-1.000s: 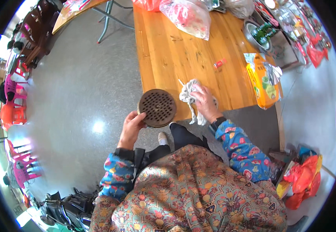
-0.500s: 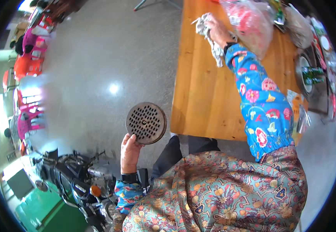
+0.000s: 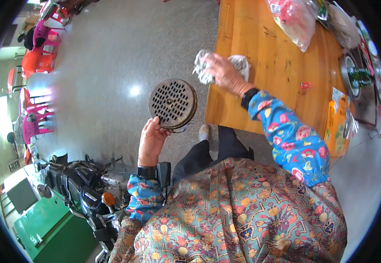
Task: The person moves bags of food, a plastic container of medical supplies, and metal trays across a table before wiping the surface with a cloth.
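Observation:
My left hand grips a round, brownish metal tin with a perforated lid by its lower rim, thumb on the lid. The tin is in the air, left of the wooden table, its slotted face toward me; something thin and bluish hangs at its lower right edge. A crumpled whitish cloth is bunched under and around the fingers of my right hand, which is closed on it. Part of the cloth sticks out past the table's left edge. Cloth and tin are apart.
On the table are a clear bag with pink contents, a small red item and an orange packet. A green bottle lies in a round pan at right. A motorbike and green box stand lower left; pink chairs beyond.
My right hand has drawn the cloth from the table's far part toward me, to its left edge near the tin. My left hand has lifted the tin slightly up and right in view.

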`<state>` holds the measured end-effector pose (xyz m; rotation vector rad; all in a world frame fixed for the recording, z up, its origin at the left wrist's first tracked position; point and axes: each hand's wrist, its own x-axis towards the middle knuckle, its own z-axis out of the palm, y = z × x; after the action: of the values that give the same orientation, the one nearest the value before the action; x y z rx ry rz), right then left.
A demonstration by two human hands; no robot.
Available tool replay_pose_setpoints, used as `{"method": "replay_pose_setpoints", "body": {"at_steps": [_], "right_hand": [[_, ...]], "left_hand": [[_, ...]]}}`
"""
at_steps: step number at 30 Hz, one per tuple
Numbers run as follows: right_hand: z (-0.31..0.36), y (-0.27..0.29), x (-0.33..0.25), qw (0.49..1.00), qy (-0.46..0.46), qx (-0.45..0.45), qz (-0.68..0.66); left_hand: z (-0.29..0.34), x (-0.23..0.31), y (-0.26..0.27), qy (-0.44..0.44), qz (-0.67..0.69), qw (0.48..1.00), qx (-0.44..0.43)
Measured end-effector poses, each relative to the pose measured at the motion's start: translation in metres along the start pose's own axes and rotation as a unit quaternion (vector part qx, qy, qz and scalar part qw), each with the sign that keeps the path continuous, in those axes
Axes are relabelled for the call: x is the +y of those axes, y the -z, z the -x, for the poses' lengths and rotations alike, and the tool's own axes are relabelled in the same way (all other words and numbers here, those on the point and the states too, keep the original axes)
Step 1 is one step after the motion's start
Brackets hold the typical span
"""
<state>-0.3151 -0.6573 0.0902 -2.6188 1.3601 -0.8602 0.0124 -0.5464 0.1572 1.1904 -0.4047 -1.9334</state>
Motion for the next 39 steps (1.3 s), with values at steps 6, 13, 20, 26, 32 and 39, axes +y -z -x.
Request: {"method": "replay_pose_setpoints", "body": {"at_steps": [6,13,20,26,32,39], "right_hand": [[0.064,0.009,-0.113,0.998,-0.044,-0.017,-0.039],[0.127,0.031,-0.149,0.989,-0.136,0.055,-0.037],[0.24,0.103,-0.096,0.936,-0.29,0.136,0.145],[0.348,0.207,-0.059,0.629,-0.517,0.512,-0.275],[0.326,0.172,-0.097,0.783,-0.494,0.346,0.153],[0.272,0.182,-0.179,0.858,-0.421,0.189,0.225]], "left_hand": [[-0.004,0.011,-0.013,0.031,-0.019,0.999,-0.035],[-0.007,0.004,-0.025,0.08,-0.066,0.992,-0.076],[-0.018,-0.004,-0.022,0.102,-0.108,0.98,-0.135],[-0.006,-0.005,-0.05,0.106,-0.158,0.965,-0.181],[0.009,-0.005,-0.099,0.118,-0.189,0.949,-0.222],[0.01,-0.039,-0.159,0.173,-0.223,0.911,-0.299]]}}
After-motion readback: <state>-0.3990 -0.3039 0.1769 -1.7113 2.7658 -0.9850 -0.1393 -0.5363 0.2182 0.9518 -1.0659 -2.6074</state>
